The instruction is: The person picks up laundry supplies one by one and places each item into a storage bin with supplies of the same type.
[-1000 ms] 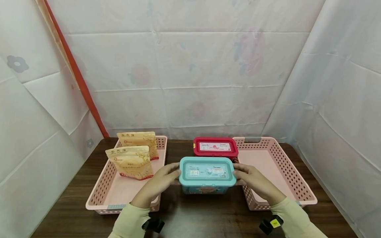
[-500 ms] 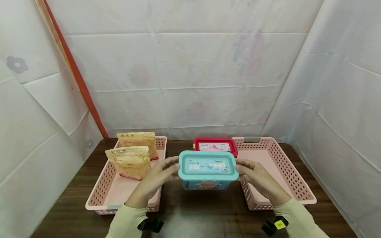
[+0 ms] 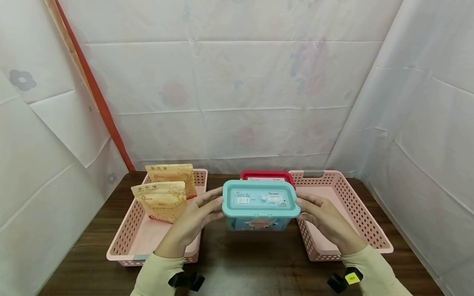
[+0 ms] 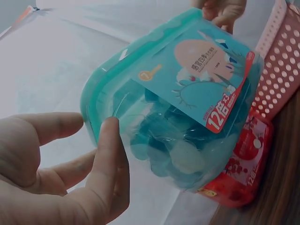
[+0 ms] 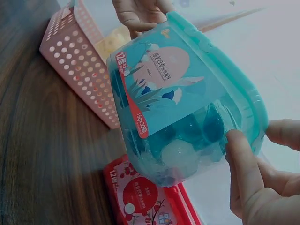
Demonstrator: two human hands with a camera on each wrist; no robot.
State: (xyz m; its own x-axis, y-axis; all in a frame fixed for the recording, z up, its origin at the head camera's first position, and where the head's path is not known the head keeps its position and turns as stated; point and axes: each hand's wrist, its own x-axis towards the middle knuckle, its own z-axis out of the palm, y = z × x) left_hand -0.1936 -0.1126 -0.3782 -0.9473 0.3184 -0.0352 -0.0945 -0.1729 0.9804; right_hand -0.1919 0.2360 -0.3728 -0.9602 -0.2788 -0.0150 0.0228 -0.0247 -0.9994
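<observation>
A tub of laundry pods (image 3: 261, 200) with a teal lid and clear sides hangs above the table, roughly level, between my two hands. Its blue label (image 4: 206, 70) and the teal and white pods (image 5: 180, 157) inside show in the wrist views. My left hand (image 3: 196, 220) grips the tub's left end, thumb and fingertips at the lid's rim and side. At the opposite end my right hand (image 3: 326, 220) holds it the same way. Behind and below stands a second tub with a red lid (image 3: 268, 175), partly hidden by the teal one.
On the left, a pink perforated basket (image 3: 124, 234) contains two upright yellow pouches (image 3: 164, 202). Another pink basket (image 3: 364, 222) stands at the right, close to the red tub. Dark wooden table (image 3: 255, 269) lies beneath; white patterned sheets (image 3: 222, 82) surround it.
Both hands have raised the teal tub off the table, up and slightly away from its earlier spot. It now covers more of the red tub. The baskets and pouches have stayed put.
</observation>
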